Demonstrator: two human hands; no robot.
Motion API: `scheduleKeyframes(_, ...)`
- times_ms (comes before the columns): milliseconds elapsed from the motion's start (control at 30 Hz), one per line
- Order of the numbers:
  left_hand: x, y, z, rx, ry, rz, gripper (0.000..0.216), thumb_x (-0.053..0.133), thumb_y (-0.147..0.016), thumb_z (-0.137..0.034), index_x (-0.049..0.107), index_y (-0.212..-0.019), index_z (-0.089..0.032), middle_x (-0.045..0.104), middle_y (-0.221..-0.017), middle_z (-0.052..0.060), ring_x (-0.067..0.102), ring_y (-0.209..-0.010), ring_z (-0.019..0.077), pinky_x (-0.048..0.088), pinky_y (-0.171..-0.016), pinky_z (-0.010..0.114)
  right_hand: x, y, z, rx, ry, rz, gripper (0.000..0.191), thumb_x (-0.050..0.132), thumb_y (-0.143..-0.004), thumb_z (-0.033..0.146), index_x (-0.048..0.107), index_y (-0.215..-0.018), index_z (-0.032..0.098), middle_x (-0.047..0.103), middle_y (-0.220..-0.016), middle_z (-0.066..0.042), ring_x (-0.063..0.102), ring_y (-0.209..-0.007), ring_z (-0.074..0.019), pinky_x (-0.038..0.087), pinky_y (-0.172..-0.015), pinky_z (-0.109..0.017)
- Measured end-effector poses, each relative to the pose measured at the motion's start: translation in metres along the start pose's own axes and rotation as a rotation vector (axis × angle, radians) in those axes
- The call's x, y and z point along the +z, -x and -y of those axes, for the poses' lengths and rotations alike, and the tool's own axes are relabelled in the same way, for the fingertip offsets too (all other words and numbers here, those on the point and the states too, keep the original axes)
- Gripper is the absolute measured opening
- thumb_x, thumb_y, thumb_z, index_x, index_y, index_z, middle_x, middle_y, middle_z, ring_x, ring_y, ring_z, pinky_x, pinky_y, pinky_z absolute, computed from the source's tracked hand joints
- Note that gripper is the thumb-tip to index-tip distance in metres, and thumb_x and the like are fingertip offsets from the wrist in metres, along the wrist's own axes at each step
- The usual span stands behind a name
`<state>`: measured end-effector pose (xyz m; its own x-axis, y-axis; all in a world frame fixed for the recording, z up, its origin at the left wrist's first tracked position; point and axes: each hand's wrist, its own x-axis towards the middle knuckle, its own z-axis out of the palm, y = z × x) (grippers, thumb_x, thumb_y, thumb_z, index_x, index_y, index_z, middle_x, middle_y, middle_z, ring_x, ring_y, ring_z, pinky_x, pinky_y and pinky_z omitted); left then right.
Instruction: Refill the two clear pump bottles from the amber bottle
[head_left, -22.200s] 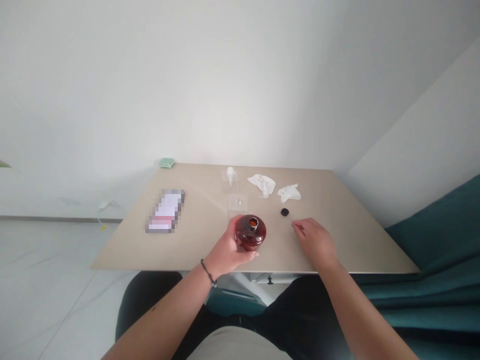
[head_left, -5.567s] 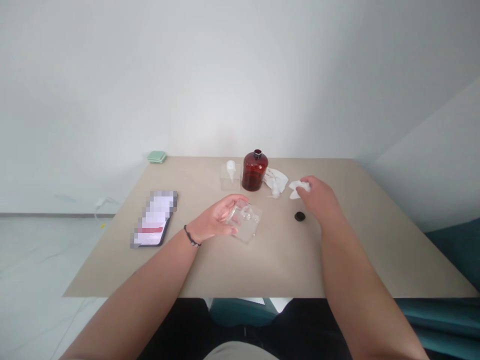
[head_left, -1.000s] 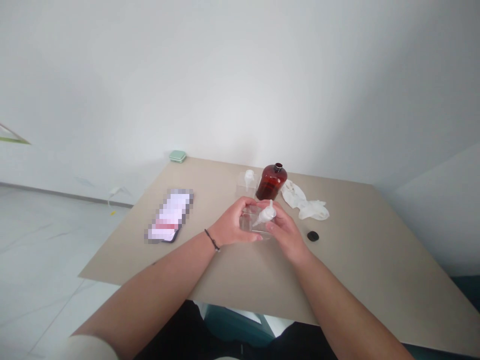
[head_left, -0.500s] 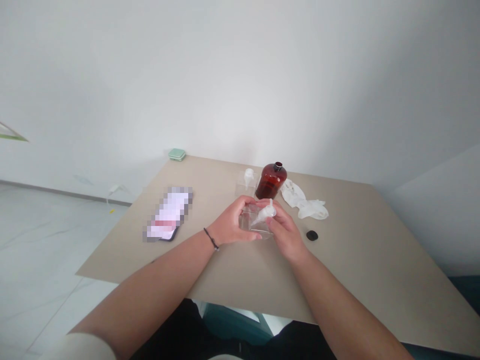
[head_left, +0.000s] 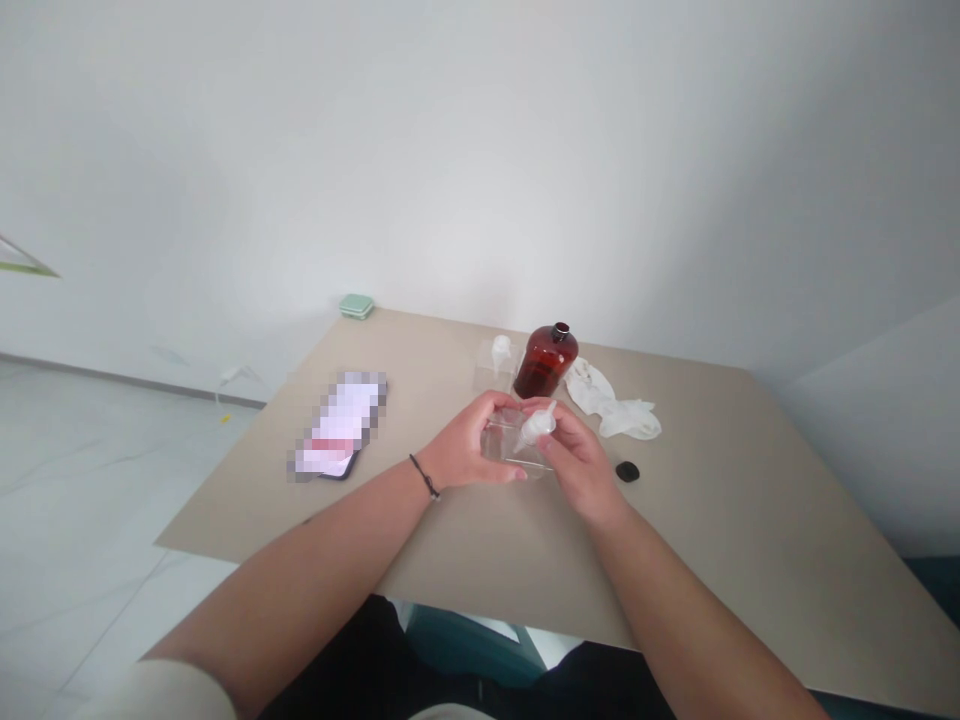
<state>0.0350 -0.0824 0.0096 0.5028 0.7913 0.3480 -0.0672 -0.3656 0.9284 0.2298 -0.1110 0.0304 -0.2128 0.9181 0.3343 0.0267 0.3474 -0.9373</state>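
My left hand (head_left: 472, 445) is shut on a small clear plastic box (head_left: 510, 445), holding it just above the beige table (head_left: 480, 540). My right hand (head_left: 581, 465) grips a white conical plastic piece (head_left: 538, 428) against the box's top. I cannot tell whether this piece is inside the box. An amber glass bottle (head_left: 545, 362) stands uncapped just beyond my hands. Beside it is a second clear box (head_left: 495, 367) with a white piece in it. A small black cap (head_left: 627, 472) lies close to my right hand.
Crumpled white tissues (head_left: 611, 405) lie right of the bottle. A phone (head_left: 335, 427) with a blurred screen lies at the table's left. A small green case (head_left: 356, 306) sits at the far edge. A white wall stands behind the table.
Both hands stay together at the clear box. The white piece has turned slightly more upright, and the view has shifted slightly.
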Motion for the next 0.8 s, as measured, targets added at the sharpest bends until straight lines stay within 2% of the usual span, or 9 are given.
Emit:
scheduleKeyframes(200,0.0005,-0.0002,-0.0016,0.011,0.004,0.0,0.075,0.091,-0.065,-0.038,0.051,-0.126,-0.022,0.06,-0.13,0.011,0.061,-0.119,0.0288,0.051,-0.101,0.044,0.0007,-0.0019,0.0051,-0.02,0.066,-0.046,0.029,0.069,-0.09,0.051,0.071,-0.109,0.028,0.067,-0.114,-0.005,0.064,-0.108,-0.0246,0.051,-0.097,-0.04)
scheduleKeyframes(500,0.002,-0.0001,-0.003,-0.032,-0.022,-0.051,0.072,0.09,-0.064,-0.039,0.053,-0.123,-0.022,0.062,-0.124,0.01,0.062,-0.116,0.029,0.052,-0.098,0.043,0.0053,-0.0032,-0.0032,0.069,0.009,-0.082,0.035,0.076,-0.082,0.055,0.065,-0.1,0.028,0.067,-0.104,-0.003,0.062,-0.097,-0.0231,0.052,-0.092,-0.041)
scheduleKeyframes(667,0.002,-0.0003,-0.0053,-0.028,0.015,-0.03,0.074,0.09,-0.066,-0.038,0.053,-0.127,-0.023,0.062,-0.133,0.012,0.062,-0.121,0.0302,0.052,-0.1,0.043,0.0049,-0.0012,-0.0011,0.068,0.004,-0.023,0.042,0.069,-0.087,0.058,0.067,-0.117,0.029,0.067,-0.119,-0.005,0.063,-0.113,-0.0272,0.048,-0.103,-0.045)
scheduleKeyframes(800,0.0016,0.0001,-0.0041,-0.017,0.01,-0.031,0.074,0.09,-0.066,-0.038,0.053,-0.128,-0.022,0.061,-0.134,0.012,0.061,-0.122,0.03,0.051,-0.1,0.044,0.0052,-0.0008,0.0011,0.063,0.016,-0.038,0.036,0.066,-0.09,0.056,0.07,-0.114,0.029,0.066,-0.122,-0.006,0.062,-0.117,-0.0276,0.047,-0.105,-0.045)
